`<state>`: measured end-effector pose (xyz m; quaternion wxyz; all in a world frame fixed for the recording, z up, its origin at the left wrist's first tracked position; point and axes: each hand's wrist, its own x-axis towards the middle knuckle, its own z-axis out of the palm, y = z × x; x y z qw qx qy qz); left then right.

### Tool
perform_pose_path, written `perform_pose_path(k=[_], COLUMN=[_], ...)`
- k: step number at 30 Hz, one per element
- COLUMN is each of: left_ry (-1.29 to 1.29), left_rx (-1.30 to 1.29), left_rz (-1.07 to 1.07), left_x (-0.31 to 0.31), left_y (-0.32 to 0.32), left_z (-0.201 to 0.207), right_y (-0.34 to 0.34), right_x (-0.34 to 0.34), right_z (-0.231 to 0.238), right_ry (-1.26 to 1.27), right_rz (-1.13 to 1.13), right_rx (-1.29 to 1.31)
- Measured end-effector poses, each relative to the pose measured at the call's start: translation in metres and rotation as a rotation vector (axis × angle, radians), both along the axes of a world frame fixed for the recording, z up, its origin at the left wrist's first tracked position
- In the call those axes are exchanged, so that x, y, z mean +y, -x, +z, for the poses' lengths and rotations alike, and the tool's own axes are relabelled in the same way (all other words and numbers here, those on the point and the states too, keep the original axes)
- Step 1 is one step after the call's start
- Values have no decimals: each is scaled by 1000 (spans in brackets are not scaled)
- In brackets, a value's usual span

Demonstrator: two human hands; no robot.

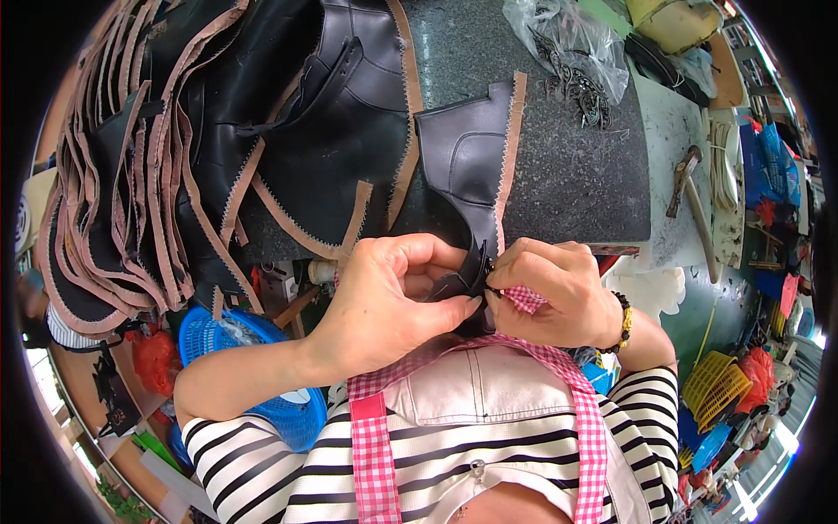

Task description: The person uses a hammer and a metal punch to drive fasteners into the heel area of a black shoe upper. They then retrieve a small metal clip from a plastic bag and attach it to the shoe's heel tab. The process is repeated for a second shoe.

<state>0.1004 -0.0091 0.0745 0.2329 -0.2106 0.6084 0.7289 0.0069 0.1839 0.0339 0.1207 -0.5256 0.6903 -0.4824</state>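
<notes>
A black leather boot upper (467, 162) with a tan zigzag-stitched edge hangs over the table's near edge toward me. My left hand (384, 301) is closed on its narrow near end, thumb and fingers pinching the leather. Against that same end, my right hand (550, 293) is closed in a pinch, thumb to forefinger. Something small and dark shows at its fingertips, too small to make out. Farther off, a clear plastic bag (576, 44) lies with a cluster of small dark metal pieces (587, 96) spilling from it.
Many similar leather uppers (131, 201) are heaped at the left, overhanging the dark stone slab (576, 188). A hammer (694, 210) lies to the right. Below left stands a blue plastic basket (205, 336); a yellow basket (711, 389) is at far right.
</notes>
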Motion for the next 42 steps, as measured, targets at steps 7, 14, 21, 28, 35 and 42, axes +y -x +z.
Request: perform_pose_path(k=[7,14,21,28,35,42], left_ry=[-23,149,72,391,345,912], left_rx=[26,192,205,387,407,1195], left_rz=[5,-59,-151,-275,-283,-370], left_x=[5,15,17,12,22,18], left_y=[0,-5,-8,-14,-28,-18], left_z=[7,15,20,15,13,22], right_y=[17,21,32,11,-2,-10], right_x=[3,-1,-11,4,14,19], right_z=[21,39,57,51,41,59], right_ry=[-184,-360,-196,-150,-168,-16], right_rz=[76,32,118,189,79,-50], right_rx=[-195,-124,489,648,587,849])
